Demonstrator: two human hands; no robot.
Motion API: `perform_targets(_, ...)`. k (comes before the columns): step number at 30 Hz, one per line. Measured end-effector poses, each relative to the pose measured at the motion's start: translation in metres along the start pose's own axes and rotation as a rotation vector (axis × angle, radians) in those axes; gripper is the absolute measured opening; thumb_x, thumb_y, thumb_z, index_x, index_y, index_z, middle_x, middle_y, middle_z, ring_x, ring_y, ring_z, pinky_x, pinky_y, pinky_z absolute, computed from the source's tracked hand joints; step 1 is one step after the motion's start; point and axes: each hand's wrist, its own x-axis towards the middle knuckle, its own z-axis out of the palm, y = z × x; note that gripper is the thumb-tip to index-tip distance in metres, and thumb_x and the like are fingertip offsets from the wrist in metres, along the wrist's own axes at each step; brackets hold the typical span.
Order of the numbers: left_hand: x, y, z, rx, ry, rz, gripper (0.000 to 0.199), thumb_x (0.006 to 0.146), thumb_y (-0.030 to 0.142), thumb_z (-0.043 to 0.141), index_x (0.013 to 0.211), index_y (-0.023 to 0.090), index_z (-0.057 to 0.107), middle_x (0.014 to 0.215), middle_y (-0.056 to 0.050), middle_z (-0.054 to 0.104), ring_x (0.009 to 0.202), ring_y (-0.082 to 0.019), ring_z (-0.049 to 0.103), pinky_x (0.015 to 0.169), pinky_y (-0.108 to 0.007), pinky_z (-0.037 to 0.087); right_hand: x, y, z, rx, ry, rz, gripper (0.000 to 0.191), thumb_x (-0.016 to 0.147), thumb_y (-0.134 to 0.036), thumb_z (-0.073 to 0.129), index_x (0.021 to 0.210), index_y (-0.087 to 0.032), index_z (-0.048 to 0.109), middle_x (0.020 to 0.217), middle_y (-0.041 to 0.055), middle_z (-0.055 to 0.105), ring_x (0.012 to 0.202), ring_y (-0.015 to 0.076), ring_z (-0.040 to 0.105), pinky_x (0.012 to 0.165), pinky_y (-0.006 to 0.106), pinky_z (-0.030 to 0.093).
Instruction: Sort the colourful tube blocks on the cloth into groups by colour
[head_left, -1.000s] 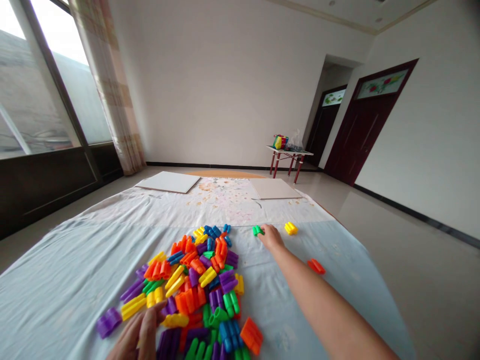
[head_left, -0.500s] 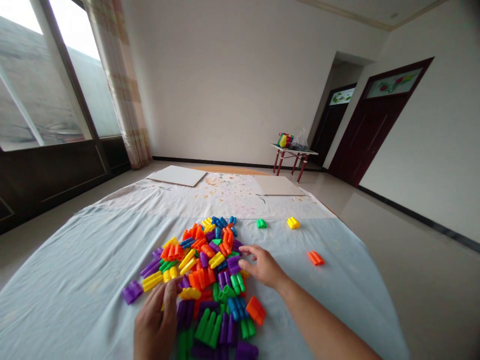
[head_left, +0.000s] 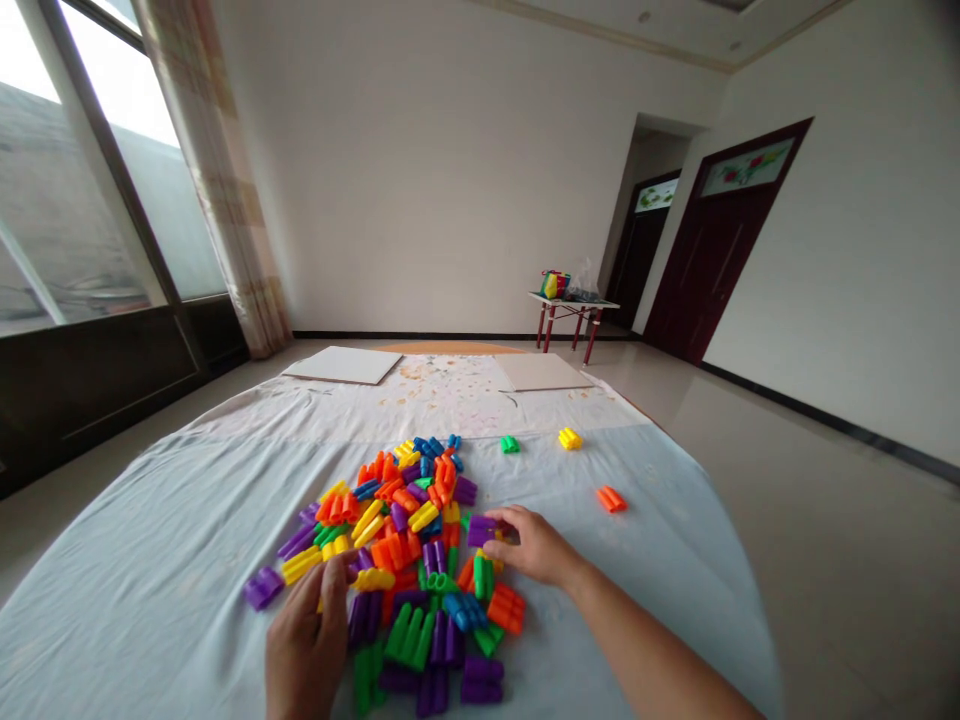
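Note:
A heap of plastic building blocks in orange, purple, yellow, green and blue, each like joined tubes, covers the middle of the cloth. At its right edge, my right hand [head_left: 536, 545] has a purple block [head_left: 481, 531] between thumb and fingers. My left hand [head_left: 311, 625] is at the heap's left side, its fingers closed together; their tips are beside a purple block [head_left: 363, 560] and a yellow block [head_left: 374, 579]. A bit of yellow shows behind the left fingers, and whatever they hold is hidden. An orange block [head_left: 507, 608] lies below my right hand.
Apart from the heap, a green block [head_left: 510, 444], a yellow block [head_left: 570, 439] and an orange block [head_left: 611, 499] lie to the right. Two flat boards, one white [head_left: 345, 365] and one beige [head_left: 541, 372], lie at the table's far end. A small table [head_left: 574, 299] stands beyond.
My right hand has closed on the purple block and drawn it slightly out of the heap; nearby blocks have shifted. My left hand has barely moved. The camera view has turned slightly.

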Motion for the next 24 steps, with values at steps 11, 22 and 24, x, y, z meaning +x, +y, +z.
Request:
perform_targets(11, 0.011, 0.069, 0.009, -0.293, -0.138, -0.238, 0.057, 0.069, 0.069, 0.052, 0.079, 0.016, 0.072, 0.068, -0.006, 0.068, 0.064, -0.020, 0.062, 0.061, -0.031, 0.052, -0.011, 0.020, 0.014, 0.003, 0.166, -0.098, 0.037, 0.079, -0.027, 0.060, 0.114, -0.017, 0.064, 0.111, 0.0101, 0.067, 0.104, 0.0227, 0.060, 0.095, 0.038, 0.046)
perform_targets(22, 0.008, 0.092, 0.054, -0.393, -0.142, -0.358, 0.067, 0.066, 0.073, 0.051, 0.081, 0.011, 0.071, 0.062, -0.006, 0.064, 0.059, -0.020, 0.058, 0.054, -0.030, 0.047, 0.001, 0.020, 0.023, -0.004, 0.274, -0.022, 0.037, 0.085, -0.040, 0.055, 0.108, -0.013, 0.066, 0.095, 0.0109, 0.069, 0.086, 0.0206, 0.064, 0.082, 0.033, 0.050)
perform_targets(24, -0.001, 0.084, 0.058, -0.288, -0.095, -0.259, 0.062, 0.073, 0.070, 0.047, 0.083, 0.013, 0.071, 0.064, -0.006, 0.064, 0.059, -0.019, 0.058, 0.054, -0.030, 0.046, 0.005, 0.013, 0.027, -0.081, 0.287, -0.015, 0.036, 0.082, -0.043, 0.059, 0.103, -0.015, 0.068, 0.092, 0.0096, 0.068, 0.087, 0.0216, 0.062, 0.081, 0.033, 0.049)
